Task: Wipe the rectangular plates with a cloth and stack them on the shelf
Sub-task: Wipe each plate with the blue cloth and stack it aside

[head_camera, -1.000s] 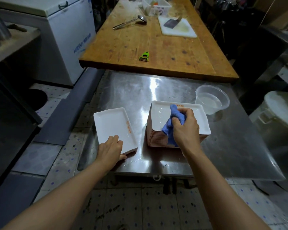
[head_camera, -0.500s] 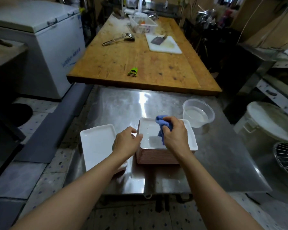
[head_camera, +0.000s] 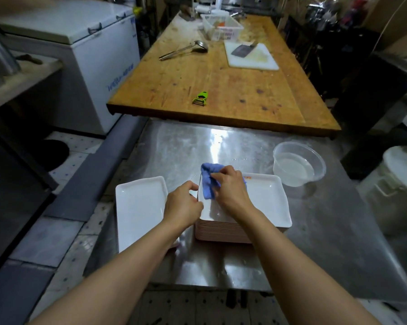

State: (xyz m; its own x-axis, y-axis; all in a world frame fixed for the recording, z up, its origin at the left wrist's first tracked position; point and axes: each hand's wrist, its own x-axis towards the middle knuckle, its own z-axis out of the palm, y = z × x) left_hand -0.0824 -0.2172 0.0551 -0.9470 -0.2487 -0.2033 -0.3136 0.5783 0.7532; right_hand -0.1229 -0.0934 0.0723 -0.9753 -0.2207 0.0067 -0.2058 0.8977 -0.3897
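Right hand [head_camera: 230,188] is gripping the blue cloth [head_camera: 208,181] and rubbing it over the far left corner of the top plate [head_camera: 266,200] on the stack [head_camera: 221,233]. A second ago it was wiping nearer the middle. Left hand [head_camera: 182,204] has come off the single plate [head_camera: 139,207] sitting just left of the stack and is now curling its fingers on the top plate's left edge, looks like it's steadying it. So the single plate is probably done and this one is getting its turn. Everything's on the steel table [head_camera: 327,242], with a tub of water [head_camera: 296,165] near the stack. Nothing's stacked on a shelf yet; no shelf is in sight.
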